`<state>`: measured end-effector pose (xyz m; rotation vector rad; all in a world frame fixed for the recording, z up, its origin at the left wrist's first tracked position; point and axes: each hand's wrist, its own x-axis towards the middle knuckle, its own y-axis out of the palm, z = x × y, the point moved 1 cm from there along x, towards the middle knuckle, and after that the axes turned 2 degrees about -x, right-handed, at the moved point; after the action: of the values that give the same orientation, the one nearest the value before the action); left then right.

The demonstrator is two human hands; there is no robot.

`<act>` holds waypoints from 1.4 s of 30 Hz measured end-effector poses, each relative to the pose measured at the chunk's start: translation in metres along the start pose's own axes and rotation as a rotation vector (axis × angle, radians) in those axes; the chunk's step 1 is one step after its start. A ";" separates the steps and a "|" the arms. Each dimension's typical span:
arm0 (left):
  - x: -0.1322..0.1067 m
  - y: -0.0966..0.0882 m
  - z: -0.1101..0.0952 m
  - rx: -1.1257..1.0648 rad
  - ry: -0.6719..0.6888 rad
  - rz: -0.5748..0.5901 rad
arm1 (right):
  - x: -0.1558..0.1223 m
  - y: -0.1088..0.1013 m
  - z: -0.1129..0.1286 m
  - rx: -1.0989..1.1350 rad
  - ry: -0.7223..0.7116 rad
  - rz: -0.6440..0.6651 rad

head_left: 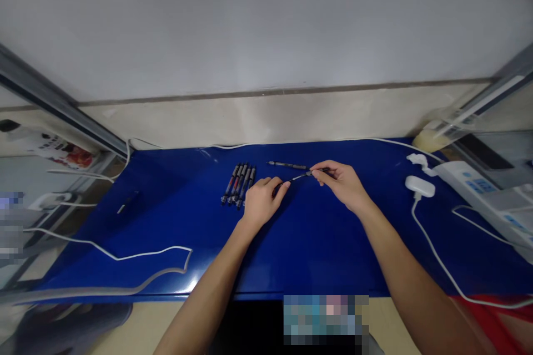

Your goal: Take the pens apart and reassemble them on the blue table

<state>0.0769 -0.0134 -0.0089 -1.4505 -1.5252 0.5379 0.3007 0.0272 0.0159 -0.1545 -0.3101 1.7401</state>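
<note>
Over a glossy blue table [308, 238], both my hands hold one thin pen [297, 177] between them. My left hand [262, 199] is closed round its left end, fingers curled. My right hand [339, 180] pinches the pen's right end between thumb and fingertips. A row of several dark pens [239, 183] lies side by side just left of my left hand. One more single pen [287, 165] lies flat just behind the held one.
A white cable [125, 258] loops across the table's left front. At the right a white plug adapter [420, 186] with its cord sits beside a white power strip [483, 191]. A pale wall rises behind the table.
</note>
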 end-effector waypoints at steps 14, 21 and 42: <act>-0.004 0.007 -0.001 0.003 0.181 0.113 | -0.006 0.027 -0.001 -0.070 -0.048 0.169; -0.005 0.004 -0.005 0.029 0.172 0.174 | -0.011 0.031 0.004 -0.290 -0.059 0.178; -0.004 0.002 -0.008 0.072 0.057 0.232 | -0.010 0.026 0.007 -0.309 -0.180 0.221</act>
<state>0.0838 -0.0191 -0.0085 -1.5831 -1.2875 0.6766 0.2764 0.0126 0.0145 -0.2636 -0.7175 1.9200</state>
